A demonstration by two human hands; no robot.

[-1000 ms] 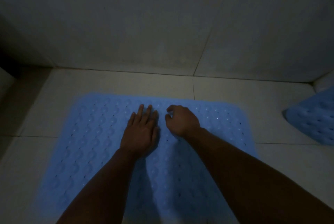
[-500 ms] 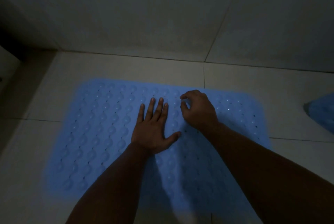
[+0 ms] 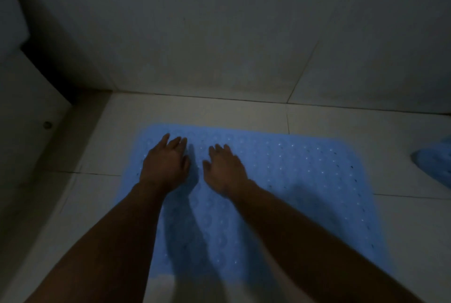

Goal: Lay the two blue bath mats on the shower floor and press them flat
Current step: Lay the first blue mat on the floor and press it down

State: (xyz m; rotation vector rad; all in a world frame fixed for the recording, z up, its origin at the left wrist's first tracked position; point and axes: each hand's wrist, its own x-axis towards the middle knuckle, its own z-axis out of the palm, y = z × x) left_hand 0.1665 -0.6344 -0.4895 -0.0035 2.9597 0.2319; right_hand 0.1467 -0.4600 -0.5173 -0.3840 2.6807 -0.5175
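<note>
**Both hands lying flat on the blue mat**

A light blue rubber bath mat point(image 3: 280, 180), rectangular and dotted with rows of small holes and round bumps, is lying spread on the pale tiled shower floor point(image 3: 219, 112). Its far edge is running close to the foot of the grey tiled wall point(image 3: 219, 34), and its left edge is sitting near the dark raised curb point(image 3: 73, 136) along the floor's left side. The picture is dim and a little blurred.

The left hand point(image 3: 166, 163) is resting palm down on the mat's far left part, its fingers point(image 3: 179, 142) lying straight and close together, holding nothing. The right hand point(image 3: 224, 170) is resting palm down just beside it, toward the mat's middle, its fingers point(image 3: 219, 150) also lying extended and slightly spread, holding nothing. The 2 hands are apart, with a narrow strip of mat showing between them. Both forearms are reaching in from the near edge of the floor and casting shadows on the mat.

A second blue mat point(image 3: 434, 166) of the same bumpy material is showing only in part at the floor's right edge, well apart from the first; whether it is lying flat I cannot tell.
</note>
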